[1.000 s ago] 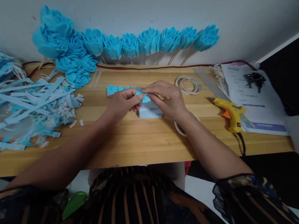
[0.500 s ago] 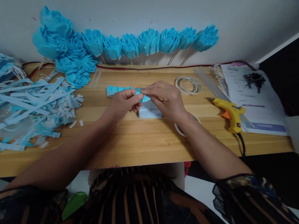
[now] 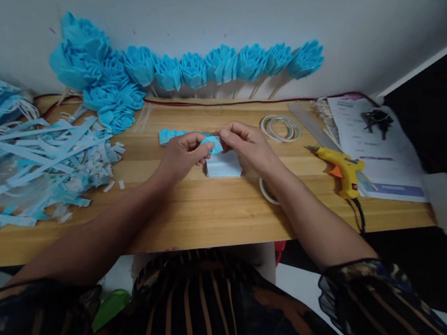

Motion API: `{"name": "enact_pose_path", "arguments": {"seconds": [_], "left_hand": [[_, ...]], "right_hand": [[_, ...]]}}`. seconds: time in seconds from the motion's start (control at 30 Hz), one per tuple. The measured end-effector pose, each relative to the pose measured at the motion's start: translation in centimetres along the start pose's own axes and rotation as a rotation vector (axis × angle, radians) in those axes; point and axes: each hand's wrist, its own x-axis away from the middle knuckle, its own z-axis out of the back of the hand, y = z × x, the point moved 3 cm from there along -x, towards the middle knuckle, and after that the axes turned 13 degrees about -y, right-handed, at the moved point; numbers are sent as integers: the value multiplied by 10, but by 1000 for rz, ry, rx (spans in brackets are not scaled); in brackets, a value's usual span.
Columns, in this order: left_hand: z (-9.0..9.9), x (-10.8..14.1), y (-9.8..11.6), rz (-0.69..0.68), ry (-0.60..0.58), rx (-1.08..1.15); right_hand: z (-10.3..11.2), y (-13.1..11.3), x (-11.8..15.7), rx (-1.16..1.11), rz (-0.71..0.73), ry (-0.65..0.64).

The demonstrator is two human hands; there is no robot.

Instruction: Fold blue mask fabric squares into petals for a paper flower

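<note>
Pinched between the thumb and fingers of my left hand point(image 3: 185, 155) is a small blue fabric-like piece point(image 3: 215, 144), its rounded top facing up. My right hand point(image 3: 251, 147) is close by its right edge, thumb and forefinger pressed together; whatever they may hold is too small to make out. Under the hands lies a stack of pale blue pieces point(image 3: 223, 166). Behind my left hand a row of folded blue pieces point(image 3: 170, 135) lies on the table, partly hidden by the fingers.
Blue fabric flowers point(image 3: 224, 62) on sticks line the wall. Cut strips and scraps point(image 3: 60, 154) are heaped at left. To the right are rolls of narrow white tape point(image 3: 280, 128), a ruler point(image 3: 313, 125), a yellow glue gun point(image 3: 345, 171), keys point(image 3: 377, 119) and a printed sheet point(image 3: 392, 163).
My right hand has drawn slightly back to the right and turned, and its fingers no longer cover the piece. The blue piece now shows more of its face in my left hand.
</note>
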Motion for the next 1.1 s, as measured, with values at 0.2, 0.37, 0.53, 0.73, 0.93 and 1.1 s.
{"name": "enact_pose_path", "arguments": {"seconds": [0.2,0.37,0.53,0.73,0.93,1.1], "left_hand": [[-3,0,1,17,-8,-41],[-1,-1,0,17,12,0],[1,0,-1,-3,29,-3],[-1,1,2,43,24,69],[-3,0,3,59,-25,37],[-2,-2,1,39,-38,38]], "right_hand": [[-2,1,-3,-35,-22,39],[0,-2,-1,-47,1,9],[-1,-3,0,23,-68,-51],[-3,1,-2,20,-58,-4],[-1,2,-2,16,-42,16],[0,3,-2,28,-33,26]]}}
